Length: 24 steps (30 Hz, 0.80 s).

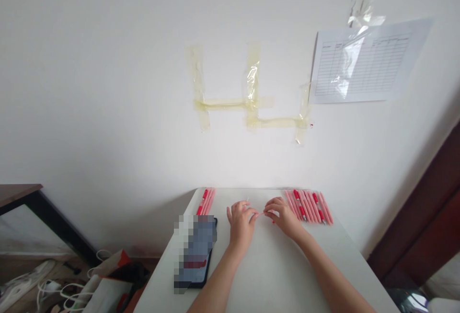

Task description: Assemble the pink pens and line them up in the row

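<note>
My left hand (241, 221) and my right hand (282, 215) meet over the far middle of a white table (273, 274). Both have their fingers pinched on the ends of one thin pink pen (260, 213) held between them. A row of several pink and red pens (309, 206) lies just right of my right hand. A smaller bundle of pink pens (206, 201) lies to the left of my left hand, near the table's far left corner.
A phone (196, 251) lies on the table's left side. A white wall rises behind, with yellowed tape strips (251, 97) and a printed sheet (366, 61). Cables and bags (89, 284) sit on the floor at the left; dark wood furniture (424, 226) stands at the right.
</note>
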### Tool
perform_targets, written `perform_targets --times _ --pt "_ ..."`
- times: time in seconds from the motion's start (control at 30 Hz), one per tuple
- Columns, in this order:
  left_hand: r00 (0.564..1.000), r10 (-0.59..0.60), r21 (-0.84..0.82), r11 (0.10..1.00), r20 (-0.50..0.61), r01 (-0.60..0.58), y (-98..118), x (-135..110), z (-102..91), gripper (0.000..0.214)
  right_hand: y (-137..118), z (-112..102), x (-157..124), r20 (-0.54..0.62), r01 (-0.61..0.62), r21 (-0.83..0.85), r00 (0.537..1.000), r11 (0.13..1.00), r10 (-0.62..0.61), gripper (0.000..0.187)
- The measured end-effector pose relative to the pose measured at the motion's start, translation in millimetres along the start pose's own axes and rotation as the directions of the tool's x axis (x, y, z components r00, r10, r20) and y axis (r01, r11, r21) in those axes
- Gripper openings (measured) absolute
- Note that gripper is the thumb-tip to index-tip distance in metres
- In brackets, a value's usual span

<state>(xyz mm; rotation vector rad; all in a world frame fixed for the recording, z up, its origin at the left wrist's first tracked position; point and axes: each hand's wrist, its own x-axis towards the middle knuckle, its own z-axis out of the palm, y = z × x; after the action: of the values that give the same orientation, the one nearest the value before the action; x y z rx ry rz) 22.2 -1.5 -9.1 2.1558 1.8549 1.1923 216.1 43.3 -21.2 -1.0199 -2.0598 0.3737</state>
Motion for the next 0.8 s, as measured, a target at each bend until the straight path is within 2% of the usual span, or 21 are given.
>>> perform_targets --times 0.37,0.8 --pt "0.999 0.041 0.002 0.999 -0.009 -0.041 -2.6 -0.3 1.4 0.011 -2.8 2.3 -0.2 -0.01 -0.011 -0.051 1.0 0.999 0.011 0.009" --pt "0.998 0.066 -0.017 0.998 -0.006 -0.066 -1.7 0.3 0.0 0.009 -4.0 4.0 -1.8 -0.026 -0.012 -0.064 1.0 0.998 0.01 0.014"
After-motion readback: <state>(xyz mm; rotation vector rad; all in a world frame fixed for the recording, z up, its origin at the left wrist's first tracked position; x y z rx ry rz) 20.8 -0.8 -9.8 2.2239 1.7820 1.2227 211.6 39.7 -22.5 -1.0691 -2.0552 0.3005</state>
